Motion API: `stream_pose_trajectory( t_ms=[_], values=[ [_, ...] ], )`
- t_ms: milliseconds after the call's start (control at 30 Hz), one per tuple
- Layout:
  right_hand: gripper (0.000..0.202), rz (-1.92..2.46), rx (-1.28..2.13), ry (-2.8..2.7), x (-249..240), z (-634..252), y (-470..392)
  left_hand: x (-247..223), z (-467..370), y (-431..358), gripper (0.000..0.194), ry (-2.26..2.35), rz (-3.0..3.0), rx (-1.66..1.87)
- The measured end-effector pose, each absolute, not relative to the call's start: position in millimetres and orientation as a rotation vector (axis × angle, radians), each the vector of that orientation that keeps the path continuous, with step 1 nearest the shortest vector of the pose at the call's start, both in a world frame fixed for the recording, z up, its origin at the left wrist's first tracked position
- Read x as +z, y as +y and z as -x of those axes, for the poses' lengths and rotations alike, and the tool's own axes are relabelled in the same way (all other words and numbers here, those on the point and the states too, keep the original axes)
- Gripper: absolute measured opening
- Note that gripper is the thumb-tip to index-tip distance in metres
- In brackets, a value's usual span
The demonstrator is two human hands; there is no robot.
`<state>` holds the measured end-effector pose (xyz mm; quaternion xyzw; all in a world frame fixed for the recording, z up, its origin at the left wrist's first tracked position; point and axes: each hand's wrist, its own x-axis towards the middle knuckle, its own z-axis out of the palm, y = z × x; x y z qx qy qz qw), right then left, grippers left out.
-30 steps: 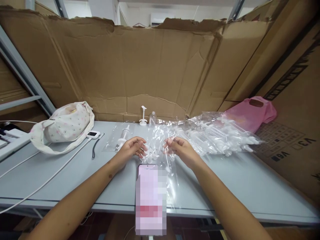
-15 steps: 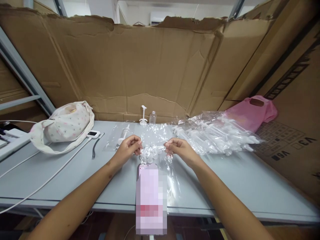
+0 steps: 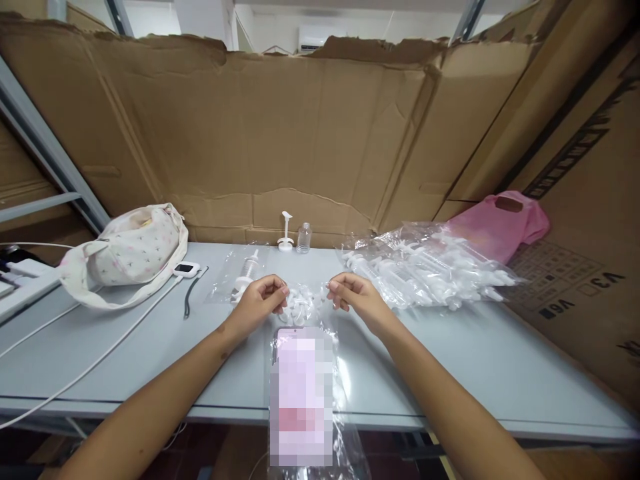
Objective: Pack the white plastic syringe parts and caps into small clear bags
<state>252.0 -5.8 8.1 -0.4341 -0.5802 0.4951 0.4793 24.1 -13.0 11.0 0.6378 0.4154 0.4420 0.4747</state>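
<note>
My left hand [image 3: 265,295] and my right hand [image 3: 350,292] are both closed in a pinch on the clear plastic bag [image 3: 343,380], one at each side. Small white parts [image 3: 301,305] lie in a clump between my hands, in or under the clear film. The bag hangs down toward me over a phone [image 3: 290,333] whose screen is blurred out. Behind my hands stand a white pump piece [image 3: 285,233] and a small clear bottle [image 3: 304,239]. Left of them a clear bag [image 3: 247,270] holds a white pump.
Clear bags of white pumps [image 3: 425,270] are heaped at the right, beside a pink plastic bag [image 3: 500,223]. At the left lie a white cloth bag [image 3: 135,247], a small device [image 3: 187,269] and cables. Cardboard [image 3: 300,133] walls the grey table [image 3: 500,367].
The clear film has dropped from behind my hands to the near side, over the phone. The bottle and pump piece now show uncovered. My hands have barely moved.
</note>
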Motion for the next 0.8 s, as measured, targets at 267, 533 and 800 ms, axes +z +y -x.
stream_pose_trajectory(
  t_ms=[267,533,800],
  values=[
    [0.026,1.060,1.079,-1.512,8.9,-250.0,-7.3,13.6,-18.5,-11.4,0.019,1.058,-1.594,1.202],
    [0.026,1.066,1.052,-1.542,3.0,-248.3,-5.7,8.1,-18.9,-7.9,0.020,1.123,-1.617,1.170],
    [0.019,1.150,1.023,-1.632,-3.7,-245.1,-3.4,4.7,-19.1,-9.0,0.009,1.316,-2.045,1.118]
  ],
)
